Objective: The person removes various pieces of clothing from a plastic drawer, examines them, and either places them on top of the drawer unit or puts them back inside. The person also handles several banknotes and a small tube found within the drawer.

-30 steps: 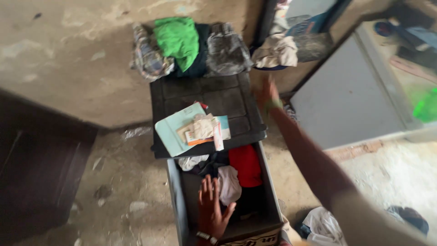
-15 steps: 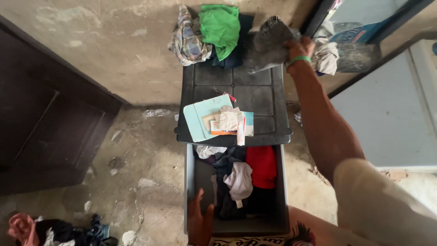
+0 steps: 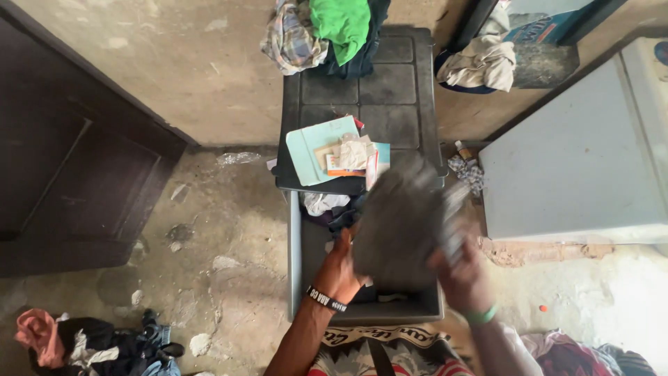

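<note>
Both hands hold a dark grey folded garment (image 3: pixel 400 223), blurred, above the open grey drawer (image 3: pixel 295 264). My left hand (image 3: pixel 339 271), with a black wristband, grips its left edge. My right hand (image 3: pixel 459 275), with a green wristband, grips its right lower edge. The garment hides most of the clothes in the drawer; a white cloth (image 3: pixel 321 202) and dark fabric show at the drawer's far end. The dark cabinet top (image 3: pixel 390 83) carries papers and a light blue folder (image 3: pixel 316 150).
A pile with a green shirt (image 3: pixel 341 24) and a plaid cloth (image 3: pixel 292 42) lies at the cabinet's far end. A white appliance (image 3: pixel 577 167) stands to the right, a dark door (image 3: pixel 62 160) to the left. Clothes (image 3: pixel 90 345) lie on the floor at lower left.
My right hand has carried the grey garment from the far end of the cabinet top down over the drawer. My left hand rose from the drawer's near edge to grip it.
</note>
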